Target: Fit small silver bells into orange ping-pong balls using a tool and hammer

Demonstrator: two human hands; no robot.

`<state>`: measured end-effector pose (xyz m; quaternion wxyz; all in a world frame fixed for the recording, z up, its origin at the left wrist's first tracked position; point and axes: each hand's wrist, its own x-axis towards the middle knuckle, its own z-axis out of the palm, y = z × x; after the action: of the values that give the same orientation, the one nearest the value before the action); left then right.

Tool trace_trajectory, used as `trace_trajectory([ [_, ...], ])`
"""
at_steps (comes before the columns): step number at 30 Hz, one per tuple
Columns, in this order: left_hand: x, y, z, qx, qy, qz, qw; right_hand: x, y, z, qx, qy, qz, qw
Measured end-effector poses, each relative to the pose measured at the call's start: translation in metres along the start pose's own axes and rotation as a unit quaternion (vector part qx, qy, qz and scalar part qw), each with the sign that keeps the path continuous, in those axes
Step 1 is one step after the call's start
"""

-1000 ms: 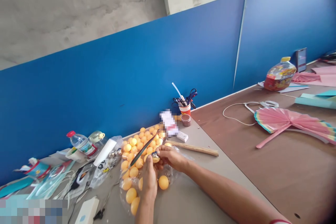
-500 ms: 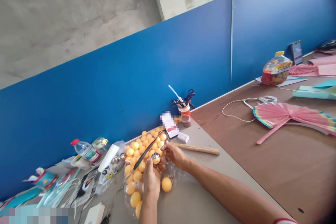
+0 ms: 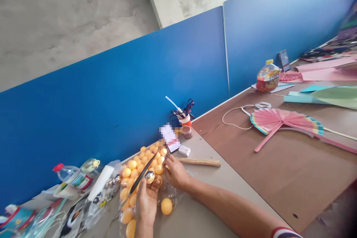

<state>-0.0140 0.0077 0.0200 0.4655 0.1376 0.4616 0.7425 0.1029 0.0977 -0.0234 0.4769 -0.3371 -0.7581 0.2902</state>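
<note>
My left hand [image 3: 147,197] is closed round a shiny, mirror-like metal ball [image 3: 150,177], which shows between the thumb and fingers. Close beside it, my right hand [image 3: 175,171] has its fingers bent in a pinch; whatever they hold is too small or hidden to make out. A thin dark strip [image 3: 143,173] slants across the scene just past the left thumb. Behind and below the hands lies a clear plastic bag of many orange balls [image 3: 132,164]. One more orange ball [image 3: 166,206] sits to the right of the left wrist.
A wooden stick [image 3: 199,162], white box [image 3: 184,151], phone [image 3: 170,139], small lidded tub [image 3: 186,131] and pen cup [image 3: 185,120] stand beyond the hands. Bottles [image 3: 74,176] and wrappers crowd the left. A pink paper fan [image 3: 281,121] and drink bottle [image 3: 268,76] occupy the right.
The view has turned right, so everything sits farther left. My hands stay close together, the metal ball still in the left. The right hand's fingers have shifted slightly around the same spot.
</note>
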Motion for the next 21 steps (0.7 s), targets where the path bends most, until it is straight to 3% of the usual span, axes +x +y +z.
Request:
trace_trajectory([
  [3, 0.003, 0.002, -0.002, -0.017, 0.007, -0.008, 1.000, -0.003, 0.001, -0.002, -0.124, -0.043, -0.035, 0.991],
  [6, 0.006, 0.002, -0.004, -0.016, 0.013, -0.009, 1.000, -0.005, -0.004, -0.003, -0.214, -0.078, -0.021, 0.973],
  [13, 0.010, -0.001, -0.009, -0.017, 0.012, 0.001, 1.000, 0.011, -0.005, -0.025, -0.243, -0.061, 0.071, 0.965],
  [16, 0.011, -0.003, -0.010, -0.014, -0.003, 0.015, 1.000, 0.018, 0.002, -0.037, -0.275, -0.098, 0.117, 0.949],
  [21, 0.009, -0.006, -0.007, -0.004, -0.013, 0.034, 0.999, 0.020, 0.004, -0.039, -0.303, -0.149, 0.112, 0.935],
])
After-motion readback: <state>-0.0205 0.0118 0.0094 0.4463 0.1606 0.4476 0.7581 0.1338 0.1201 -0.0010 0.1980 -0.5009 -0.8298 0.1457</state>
